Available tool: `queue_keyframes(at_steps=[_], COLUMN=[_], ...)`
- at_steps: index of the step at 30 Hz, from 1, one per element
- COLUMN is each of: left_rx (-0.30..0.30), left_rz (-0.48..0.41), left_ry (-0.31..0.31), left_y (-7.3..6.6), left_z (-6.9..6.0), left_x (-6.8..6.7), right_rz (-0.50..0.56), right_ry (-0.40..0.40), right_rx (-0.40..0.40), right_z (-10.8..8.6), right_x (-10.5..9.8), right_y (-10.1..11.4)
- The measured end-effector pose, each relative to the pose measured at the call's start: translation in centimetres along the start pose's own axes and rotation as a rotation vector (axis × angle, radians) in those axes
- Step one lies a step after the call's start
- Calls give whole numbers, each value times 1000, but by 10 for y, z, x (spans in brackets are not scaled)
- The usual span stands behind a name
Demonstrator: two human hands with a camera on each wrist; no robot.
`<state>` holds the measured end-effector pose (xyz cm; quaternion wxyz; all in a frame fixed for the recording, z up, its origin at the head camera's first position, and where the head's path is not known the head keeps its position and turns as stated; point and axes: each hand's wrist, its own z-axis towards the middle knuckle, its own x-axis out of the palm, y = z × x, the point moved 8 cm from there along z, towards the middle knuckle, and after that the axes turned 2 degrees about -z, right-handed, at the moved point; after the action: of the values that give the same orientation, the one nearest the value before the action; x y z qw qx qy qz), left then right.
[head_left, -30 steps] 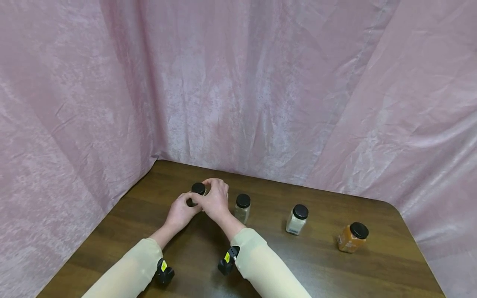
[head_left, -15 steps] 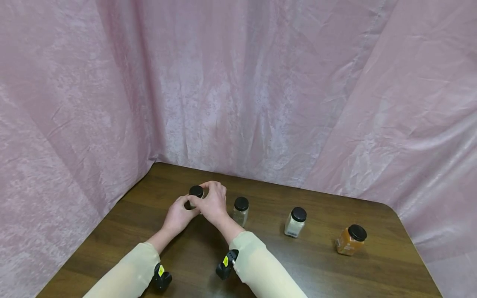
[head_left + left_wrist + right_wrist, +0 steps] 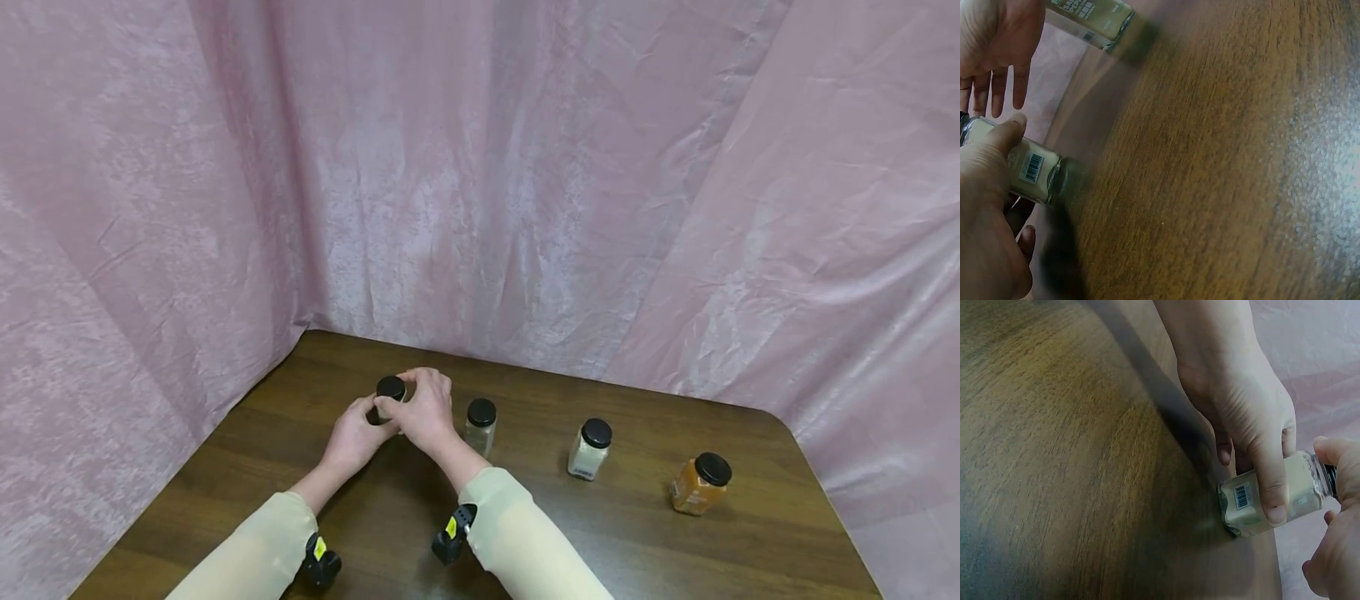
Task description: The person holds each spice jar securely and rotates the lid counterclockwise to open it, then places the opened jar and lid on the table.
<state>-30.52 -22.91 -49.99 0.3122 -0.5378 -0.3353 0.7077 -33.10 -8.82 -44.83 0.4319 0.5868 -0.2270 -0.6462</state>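
Both hands are on one upright spice jar (image 3: pixel 390 387) with a black lid, near the table's back left. My left hand (image 3: pixel 352 437) grips its clear body, thumb lying across the side; a barcode label shows beside the thumb in the right wrist view. My right hand (image 3: pixel 425 412) holds the same jar near the lid between thumb and fingers, its thumb tip at the neck. In the left wrist view, my right hand's (image 3: pixel 1000 44) other fingers hang straight. Just right of my right hand stands a second spice jar (image 3: pixel 480 427), pale inside.
Farther right on the wooden table (image 3: pixel 637 533) stand a jar of whitish powder (image 3: pixel 588 454) and a jar of orange powder (image 3: pixel 699 487), both black-lidded. Pink curtains (image 3: pixel 480 167) hang behind the table and along its left side.
The head view has shifted slightly, so everything sits a little farther left and lower. Both hands stay on the same jar, with hardly any visible movement.
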Motion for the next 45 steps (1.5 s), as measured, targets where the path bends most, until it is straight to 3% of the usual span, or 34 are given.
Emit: queue_keyframes(at_steps=[28,45], left_rx=[19,47], left_rz=[10,25], left_ry=[-11,-27], left_y=[-6,-7], left_z=[3,3], left_x=[2,2], right_rz=[27,49], right_ry=[4,9], right_rx=[-33,-4], right_z=[-3,-4], right_x=[-4,-1], right_y=[3,-6])
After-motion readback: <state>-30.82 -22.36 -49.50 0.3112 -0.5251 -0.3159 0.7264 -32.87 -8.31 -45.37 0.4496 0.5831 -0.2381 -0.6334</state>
